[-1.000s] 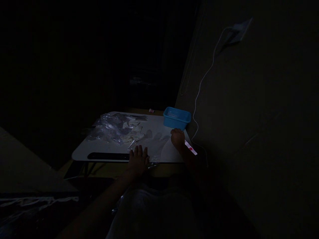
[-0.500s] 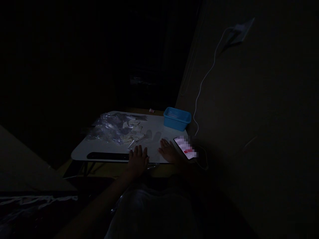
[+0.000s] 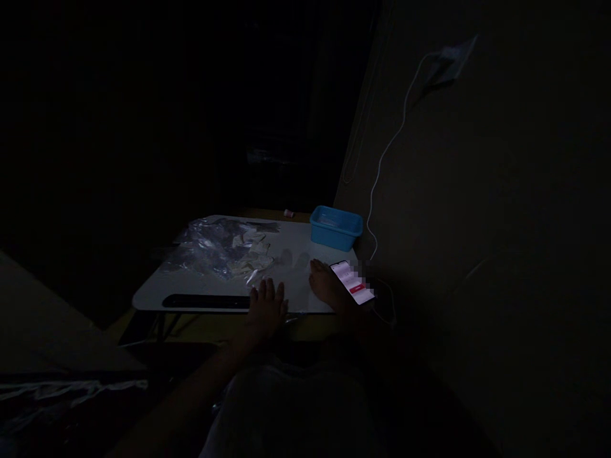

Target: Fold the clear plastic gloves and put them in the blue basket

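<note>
In dim light, my left hand (image 3: 267, 308) rests palm down at the near edge of a white folding table (image 3: 298, 289), its fingers stretched out and nothing in it. It lies by the right end of the table's black slot (image 3: 205, 301). My right hand (image 3: 325, 284) is at the near right of the table, fingers extended and holding nothing that I can see. Just right of it lies a lit phone (image 3: 351, 280), its screen partly blurred. Crumpled clear plastic (image 3: 214, 245) and pale crumpled pieces (image 3: 252, 251) cover the table's left and middle.
A blue plastic basket (image 3: 336, 229) stands at the back right corner. A small pinkish object (image 3: 289, 214) sits beyond the far edge. From a wall socket (image 3: 451, 62), a white cable (image 3: 382, 156) hangs down towards the phone. The wall (image 3: 501, 210) rises close on the right.
My right hand has shifted slightly right, closer to the phone, with its fingers nearer together. My left hand stays at the table edge. The whole view has moved slightly.
</note>
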Demonstrator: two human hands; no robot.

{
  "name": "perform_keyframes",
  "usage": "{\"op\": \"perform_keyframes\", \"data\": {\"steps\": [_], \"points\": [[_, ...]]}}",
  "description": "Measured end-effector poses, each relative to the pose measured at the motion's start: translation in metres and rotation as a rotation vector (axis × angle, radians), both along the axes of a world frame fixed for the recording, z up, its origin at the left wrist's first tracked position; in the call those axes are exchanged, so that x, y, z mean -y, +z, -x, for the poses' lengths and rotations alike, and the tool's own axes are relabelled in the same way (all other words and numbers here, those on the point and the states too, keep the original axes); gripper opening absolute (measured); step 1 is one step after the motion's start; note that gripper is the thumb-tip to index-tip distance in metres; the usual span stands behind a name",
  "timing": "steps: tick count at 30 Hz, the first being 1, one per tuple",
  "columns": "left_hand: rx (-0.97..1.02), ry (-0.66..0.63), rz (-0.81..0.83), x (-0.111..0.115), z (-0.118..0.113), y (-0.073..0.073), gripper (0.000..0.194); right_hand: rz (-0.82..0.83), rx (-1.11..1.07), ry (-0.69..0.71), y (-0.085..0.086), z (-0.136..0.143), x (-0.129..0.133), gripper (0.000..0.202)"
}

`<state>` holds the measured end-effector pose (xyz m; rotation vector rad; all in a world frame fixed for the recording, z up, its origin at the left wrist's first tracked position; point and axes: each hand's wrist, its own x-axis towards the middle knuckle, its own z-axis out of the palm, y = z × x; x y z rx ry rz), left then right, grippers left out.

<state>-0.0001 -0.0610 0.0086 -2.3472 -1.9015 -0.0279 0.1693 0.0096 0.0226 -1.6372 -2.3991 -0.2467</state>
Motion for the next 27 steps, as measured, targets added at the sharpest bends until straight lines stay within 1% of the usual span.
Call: {"op": "perform_keyframes", "data": {"steps": [4, 7, 10, 12, 16, 19, 21, 22, 24, 25, 27], "points": [[0.015, -0.012, -0.004, -0.006, -0.024, -0.001, 0.052, 0.046, -0.066, 0.013, -0.011, 0.008, 0.01, 0.047], [0.035, -0.012, 0.011, -0.01, -0.042, -0.002, 0.052, 0.084, -0.045, 0.019, -0.016, 0.003, 0.014, 0.049], [0.06, -0.003, 0.01, -0.012, -0.051, -0.003, 0.053, 0.075, -0.014, -0.005, -0.017, -0.005, 0.018, 0.049], [0.071, -0.006, 0.001, -0.012, -0.05, -0.003, 0.053, 0.053, 0.002, -0.025, -0.017, -0.008, 0.02, 0.049], [0.078, -0.055, -0.024, -0.01, -0.036, -0.004, 0.053, 0.01, 0.02, -0.036, -0.018, -0.009, 0.022, 0.05], [0.079, -0.059, -0.037, -0.011, -0.016, -0.003, 0.055, -0.009, 0.02, -0.036, -0.022, -0.009, 0.02, 0.05], [0.097, -0.064, -0.045, -0.017, 0.0, -0.001, 0.055, -0.012, 0.013, -0.034, -0.024, -0.009, 0.019, 0.05], [0.113, -0.051, -0.057, -0.022, 0.007, 0.001, 0.054, -0.013, 0.008, -0.032, -0.025, -0.009, 0.018, 0.05], [0.162, -0.07, -0.114, -0.037, 0.02, 0.008, 0.05, -0.019, -0.004, -0.027, -0.026, -0.01, 0.018, 0.051], [0.194, -0.099, -0.108, -0.046, 0.024, 0.011, 0.046, -0.022, -0.009, -0.024, -0.026, -0.01, 0.018, 0.051], [0.293, -0.196, -0.052, -0.067, 0.027, 0.019, 0.039, -0.031, -0.013, -0.016, -0.025, -0.01, 0.018, 0.051]]}}
